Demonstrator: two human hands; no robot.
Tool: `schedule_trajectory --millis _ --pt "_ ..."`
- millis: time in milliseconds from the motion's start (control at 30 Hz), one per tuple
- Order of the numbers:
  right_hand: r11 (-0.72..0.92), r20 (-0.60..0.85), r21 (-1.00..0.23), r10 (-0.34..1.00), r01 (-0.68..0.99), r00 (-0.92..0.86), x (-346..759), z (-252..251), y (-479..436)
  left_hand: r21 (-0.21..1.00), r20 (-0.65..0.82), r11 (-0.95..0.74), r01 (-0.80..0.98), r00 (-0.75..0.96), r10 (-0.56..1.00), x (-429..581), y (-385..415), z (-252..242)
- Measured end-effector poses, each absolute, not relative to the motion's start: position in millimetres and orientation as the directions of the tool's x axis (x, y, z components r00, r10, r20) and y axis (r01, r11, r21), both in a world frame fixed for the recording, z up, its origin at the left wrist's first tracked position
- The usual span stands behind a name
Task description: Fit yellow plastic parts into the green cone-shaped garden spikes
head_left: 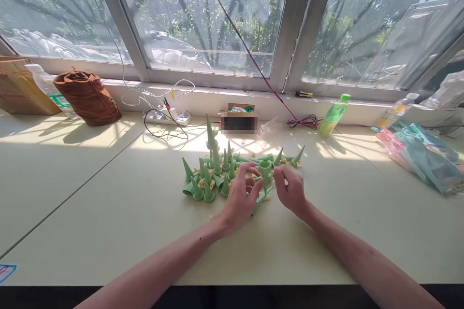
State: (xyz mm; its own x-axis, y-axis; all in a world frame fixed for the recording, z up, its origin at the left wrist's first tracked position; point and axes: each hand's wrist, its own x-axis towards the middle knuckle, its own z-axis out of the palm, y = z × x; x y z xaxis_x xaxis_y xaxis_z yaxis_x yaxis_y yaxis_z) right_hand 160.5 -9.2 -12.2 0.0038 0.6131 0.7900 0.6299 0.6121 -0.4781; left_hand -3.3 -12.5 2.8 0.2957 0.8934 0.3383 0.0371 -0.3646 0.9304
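A pale green plastic cone spike hangs tip down, its round threaded opening facing up. My left hand grips it from the left with thumb and fingertips. My right hand is closed in a pinch just right of the spike's rim. Whatever sits in that pinch is too small or hidden to make out. Left of and behind my hands lies a pile of similar green cone spikes and green tubes, some upright with points up. Small beige pieces are scattered among them.
Behind the pile stand a small open box and a power strip with cables. A brown cloth bag stands at the left. To the right are a green bottle, another bottle and plastic-wrapped items.
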Motion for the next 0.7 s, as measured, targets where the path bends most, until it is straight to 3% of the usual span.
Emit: schedule_trajectory --millis 167,400,700 --pt "0.600 0.767 -0.558 0.637 0.573 0.080 163.4 -17.1 -8.0 0.964 0.261 -0.266 -0.026 0.310 0.914 -3.5 -10.8 3.1" --pt "0.744 0.811 -0.394 0.558 0.540 -0.177 163.4 -11.4 -12.7 0.988 0.148 -0.128 -0.081 0.330 0.932 -4.8 -10.6 6.9" --pt "0.756 0.825 -0.349 0.528 0.553 -0.201 163.3 -7.7 -12.7 0.992 0.119 -0.095 -0.081 0.383 0.916 -6.9 -8.5 1.4"
